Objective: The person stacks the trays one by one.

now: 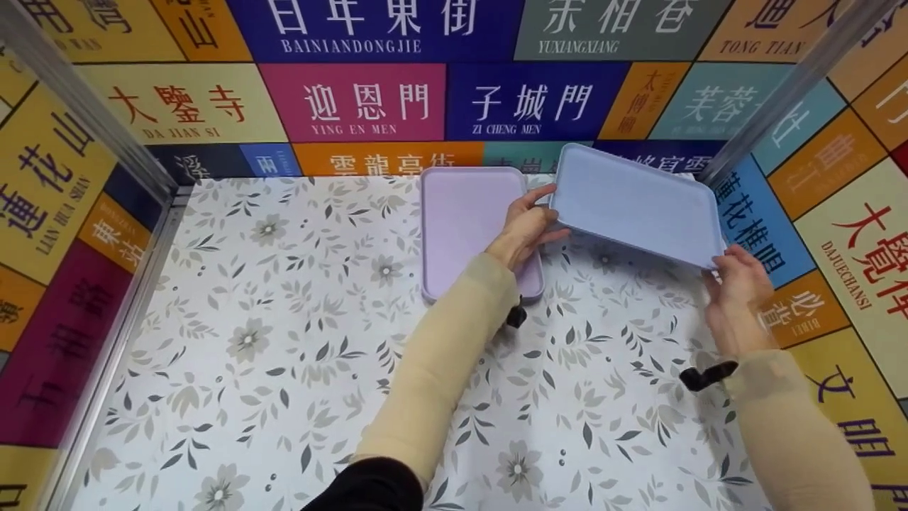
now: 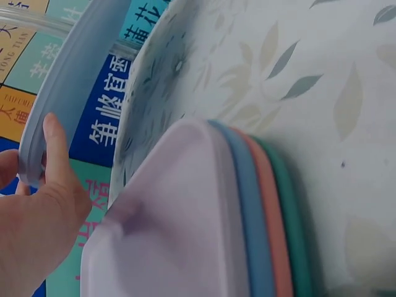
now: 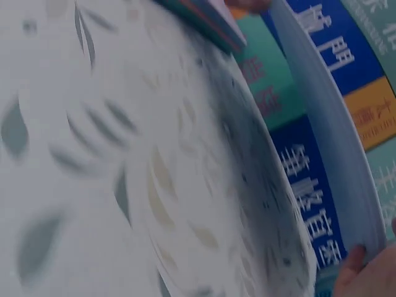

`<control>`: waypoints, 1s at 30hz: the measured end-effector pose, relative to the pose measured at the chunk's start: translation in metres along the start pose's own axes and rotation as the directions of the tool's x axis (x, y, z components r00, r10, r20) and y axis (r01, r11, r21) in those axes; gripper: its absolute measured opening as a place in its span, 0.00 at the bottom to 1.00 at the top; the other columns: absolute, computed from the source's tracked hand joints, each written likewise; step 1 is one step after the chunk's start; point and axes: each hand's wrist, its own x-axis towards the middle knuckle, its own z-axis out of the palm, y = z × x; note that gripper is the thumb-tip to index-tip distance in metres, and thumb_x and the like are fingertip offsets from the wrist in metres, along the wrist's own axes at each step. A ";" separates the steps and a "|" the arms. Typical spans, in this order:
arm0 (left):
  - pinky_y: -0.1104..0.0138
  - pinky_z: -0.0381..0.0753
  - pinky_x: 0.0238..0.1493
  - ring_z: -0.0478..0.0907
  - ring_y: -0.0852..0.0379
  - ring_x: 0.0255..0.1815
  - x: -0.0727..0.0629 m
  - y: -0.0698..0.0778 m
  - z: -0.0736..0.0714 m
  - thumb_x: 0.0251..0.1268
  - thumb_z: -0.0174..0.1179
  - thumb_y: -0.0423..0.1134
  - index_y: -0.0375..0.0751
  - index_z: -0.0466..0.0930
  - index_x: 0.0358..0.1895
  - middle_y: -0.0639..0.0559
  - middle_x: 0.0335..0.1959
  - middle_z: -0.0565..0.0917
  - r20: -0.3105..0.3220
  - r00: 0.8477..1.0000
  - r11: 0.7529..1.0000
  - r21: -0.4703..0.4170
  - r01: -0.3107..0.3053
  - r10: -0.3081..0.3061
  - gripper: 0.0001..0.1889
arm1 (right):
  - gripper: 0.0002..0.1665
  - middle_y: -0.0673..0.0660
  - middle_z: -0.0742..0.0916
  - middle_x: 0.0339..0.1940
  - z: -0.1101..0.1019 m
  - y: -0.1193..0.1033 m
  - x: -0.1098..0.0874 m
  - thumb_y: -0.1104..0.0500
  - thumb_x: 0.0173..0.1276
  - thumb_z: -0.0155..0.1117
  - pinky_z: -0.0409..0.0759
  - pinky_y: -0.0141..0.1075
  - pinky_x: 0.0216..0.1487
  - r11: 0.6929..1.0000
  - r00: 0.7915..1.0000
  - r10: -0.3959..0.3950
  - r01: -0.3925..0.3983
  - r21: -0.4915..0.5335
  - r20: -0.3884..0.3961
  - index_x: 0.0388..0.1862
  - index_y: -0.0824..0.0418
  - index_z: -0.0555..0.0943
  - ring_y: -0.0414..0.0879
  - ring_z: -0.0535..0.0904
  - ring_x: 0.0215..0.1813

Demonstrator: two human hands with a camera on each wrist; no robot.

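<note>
A light blue rectangular tray (image 1: 635,206) is held up in the air, tilted, above the far right of the table. My left hand (image 1: 528,226) pinches its left end, the thumb and fingers on either side of the rim in the left wrist view. At the near right corner, my right hand (image 1: 741,291) grips the rim. Below and beside the left hand lies a lilac tray (image 1: 472,227), the top one of a stack. Under it the left wrist view shows a blue tray (image 2: 247,216), a coral tray (image 2: 272,216) and a green tray (image 2: 294,229).
A white cloth with grey leaves and flowers (image 1: 248,341) covers the table. Colourful panels with printed characters (image 1: 355,103) wall in the back and both sides. Metal posts (image 1: 106,92) stand at the corners, and the tray stack sits close to the back wall.
</note>
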 end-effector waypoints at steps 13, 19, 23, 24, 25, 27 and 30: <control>0.40 0.90 0.68 0.80 0.51 0.43 -0.010 -0.013 0.017 0.70 0.56 0.16 0.45 0.79 0.81 0.45 0.55 0.80 -0.058 0.997 0.998 -0.032 -0.057 0.055 0.38 | 0.52 0.52 0.75 0.50 0.046 0.062 -0.034 0.86 0.61 0.71 0.91 0.31 0.45 0.969 0.974 -0.195 0.209 0.128 -0.114 0.76 0.47 0.73 0.46 0.78 0.45; 0.46 0.96 0.58 0.79 0.53 0.40 -0.013 -0.018 0.024 0.70 0.57 0.15 0.44 0.79 0.80 0.49 0.46 0.75 -0.066 0.995 0.996 -0.023 -0.082 0.080 0.37 | 0.57 0.49 0.71 0.58 0.069 0.079 -0.048 0.82 0.67 0.71 0.93 0.38 0.63 0.982 0.985 -0.151 0.159 0.102 -0.082 0.82 0.39 0.65 0.47 0.83 0.52; 0.45 0.96 0.57 0.82 0.54 0.40 -0.015 -0.022 0.025 0.69 0.57 0.15 0.43 0.79 0.80 0.49 0.44 0.75 -0.076 0.992 0.995 -0.024 -0.098 0.096 0.37 | 0.54 0.48 0.70 0.58 0.076 0.083 -0.050 0.80 0.69 0.71 0.91 0.42 0.69 0.985 0.986 -0.145 0.152 0.080 -0.085 0.80 0.37 0.65 0.49 0.84 0.56; 0.44 0.96 0.58 0.83 0.54 0.40 -0.015 -0.023 0.025 0.69 0.57 0.15 0.43 0.80 0.80 0.49 0.44 0.75 -0.080 0.992 0.995 -0.027 -0.099 0.097 0.37 | 0.54 0.48 0.69 0.57 0.077 0.083 -0.050 0.80 0.69 0.71 0.91 0.42 0.70 0.986 0.986 -0.143 0.149 0.079 -0.086 0.80 0.36 0.65 0.49 0.84 0.57; 0.44 0.96 0.58 0.83 0.54 0.41 -0.016 -0.024 0.025 0.69 0.57 0.15 0.43 0.79 0.80 0.49 0.44 0.75 -0.081 0.992 0.995 -0.026 -0.098 0.095 0.37 | 0.54 0.48 0.68 0.57 0.077 0.082 -0.050 0.81 0.69 0.70 0.90 0.43 0.71 0.986 0.987 -0.139 0.146 0.081 -0.085 0.80 0.36 0.65 0.49 0.83 0.58; 0.43 0.95 0.59 0.84 0.53 0.42 -0.017 -0.026 0.024 0.69 0.57 0.16 0.43 0.80 0.79 0.48 0.45 0.75 -0.086 0.992 0.995 -0.033 -0.093 0.090 0.36 | 0.54 0.47 0.66 0.55 0.078 0.081 -0.049 0.81 0.70 0.69 0.90 0.43 0.72 0.988 0.988 -0.134 0.140 0.070 -0.082 0.79 0.36 0.65 0.49 0.81 0.60; 0.43 0.95 0.60 0.84 0.53 0.44 -0.020 -0.027 0.021 0.69 0.58 0.16 0.44 0.80 0.78 0.48 0.47 0.76 -0.089 0.993 0.996 -0.045 -0.079 0.075 0.35 | 0.54 0.46 0.65 0.54 0.078 0.078 -0.048 0.81 0.69 0.69 0.90 0.44 0.71 0.990 0.989 -0.128 0.132 0.050 -0.069 0.78 0.35 0.65 0.48 0.80 0.59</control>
